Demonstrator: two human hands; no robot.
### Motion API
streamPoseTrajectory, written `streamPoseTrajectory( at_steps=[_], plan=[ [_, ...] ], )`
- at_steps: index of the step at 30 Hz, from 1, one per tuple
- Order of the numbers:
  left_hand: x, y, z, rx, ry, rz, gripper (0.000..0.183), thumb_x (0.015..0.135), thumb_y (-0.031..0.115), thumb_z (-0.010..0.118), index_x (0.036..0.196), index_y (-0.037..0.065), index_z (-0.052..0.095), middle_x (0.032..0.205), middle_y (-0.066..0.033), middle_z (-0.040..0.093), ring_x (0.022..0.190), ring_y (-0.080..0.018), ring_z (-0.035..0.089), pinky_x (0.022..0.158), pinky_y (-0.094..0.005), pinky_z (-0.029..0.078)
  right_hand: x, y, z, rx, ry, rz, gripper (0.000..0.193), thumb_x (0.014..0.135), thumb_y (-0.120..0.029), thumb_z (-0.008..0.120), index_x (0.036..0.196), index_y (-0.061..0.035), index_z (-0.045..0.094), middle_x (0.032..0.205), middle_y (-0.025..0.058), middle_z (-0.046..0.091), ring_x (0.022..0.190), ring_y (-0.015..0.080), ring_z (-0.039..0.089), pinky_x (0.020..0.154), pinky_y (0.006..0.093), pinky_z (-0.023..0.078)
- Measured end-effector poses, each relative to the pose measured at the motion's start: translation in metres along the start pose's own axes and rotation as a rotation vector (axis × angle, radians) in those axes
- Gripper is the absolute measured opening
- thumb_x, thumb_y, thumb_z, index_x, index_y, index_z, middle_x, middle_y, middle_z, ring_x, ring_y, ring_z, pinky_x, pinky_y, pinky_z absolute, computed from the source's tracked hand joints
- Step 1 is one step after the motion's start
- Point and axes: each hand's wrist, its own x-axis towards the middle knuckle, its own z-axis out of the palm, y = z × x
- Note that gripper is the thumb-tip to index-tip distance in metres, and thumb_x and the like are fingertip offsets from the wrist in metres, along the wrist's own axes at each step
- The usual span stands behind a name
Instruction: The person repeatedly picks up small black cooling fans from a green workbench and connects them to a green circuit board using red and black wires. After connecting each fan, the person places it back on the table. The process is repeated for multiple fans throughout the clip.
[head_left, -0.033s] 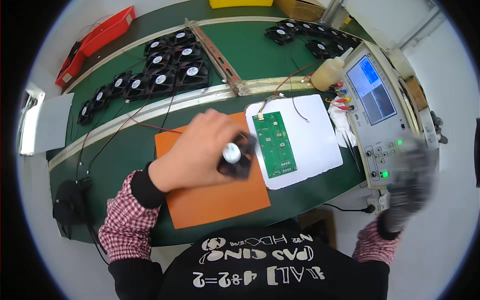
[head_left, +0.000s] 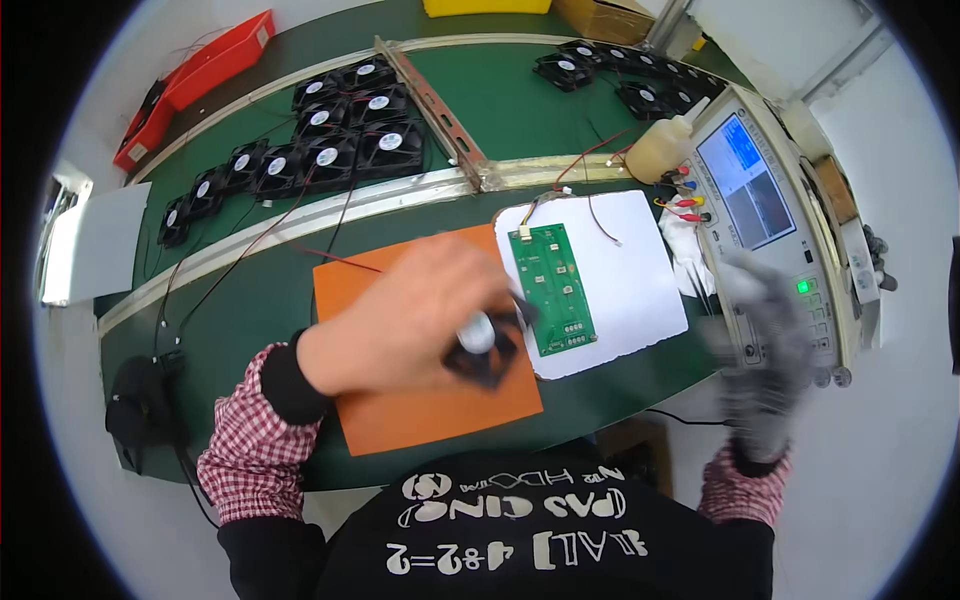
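A small black cooling fan (head_left: 484,352) with a pale round label is gripped in my left hand (head_left: 410,315), tilted above the orange mat (head_left: 400,425). To its right lies a green circuit board (head_left: 557,290) on a white pad (head_left: 640,270), with a cable plugged into its top left corner. My right hand (head_left: 765,335), in a grey glove, is smeared by motion in front of the lower panel of the tester (head_left: 755,190), whose screen is lit. What its fingers do cannot be made out.
Rows of black fans (head_left: 325,157) with trailing wires stand at the back left, more fans (head_left: 645,95) at the back right. A metal rail (head_left: 430,105) divides the green bench. A yellowish bottle (head_left: 655,150) and tweezers (head_left: 708,305) sit beside the tester; red bins (head_left: 215,65) are far left.
My right hand has moved left across the tester's front, uncovering part of its right side. My left hand has shifted slightly right and tilted the fan.
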Motion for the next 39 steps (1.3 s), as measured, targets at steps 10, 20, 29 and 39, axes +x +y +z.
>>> streamPoseTrajectory(
  at_steps=[10,20,29,39],
  plan=[
    [-0.014,0.015,-0.048,-0.082,0.790,0.143,0.082,0.078,0.036,0.083,0.138,0.013,0.033,0.126,-0.0220,0.056,0.116,-0.0403,0.058,0.094,-0.0484,0.051,0.051,-0.034,0.101,1.535,-0.619,0.187,0.037,0.101,-0.031,0.055,0.126,-0.0033,0.059,0.099,0.0064,0.068,0.075,0.0116,0.062,0.072,0.0278,0.051],
    [-0.093,-0.068,-0.058,-0.090,1.050,-0.788,0.031,0.100,0.032,0.057,0.086,0.005,0.059,0.081,0.0023,0.055,0.076,-0.0089,0.049,0.075,-0.0215,0.039,0.059,0.041,0.127,1.278,-0.489,0.547,0.017,0.093,-0.008,0.064,0.106,0.0010,0.069,0.092,0.0086,0.069,0.085,0.0151,0.067,0.073,0.0267,0.054],
    [-0.066,-0.009,0.032,-0.149,0.513,-0.643,0.029,0.087,0.011,0.066,0.112,0.001,0.056,0.112,-0.0130,0.053,0.101,-0.0231,0.056,0.089,-0.0339,0.047,0.045,0.034,0.157,1.069,-0.249,0.330,0.022,0.085,0.000,0.068,0.108,-0.0015,0.069,0.093,0.0077,0.066,0.089,0.0170,0.065,0.081,0.0297,0.052],
    [-0.049,-0.017,-0.012,0.132,-0.135,-0.194,0.107,0.050,0.032,0.093,0.143,0.008,0.046,0.130,-0.0146,0.051,0.116,-0.0376,0.047,0.102,-0.0491,0.038,0.051,0.032,0.161,0.405,-0.088,-0.225,0.031,0.080,-0.004,0.070,0.110,-0.0090,0.068,0.087,0.0079,0.066,0.080,0.0279,0.063,0.072,0.0385,0.053]
  ],
)
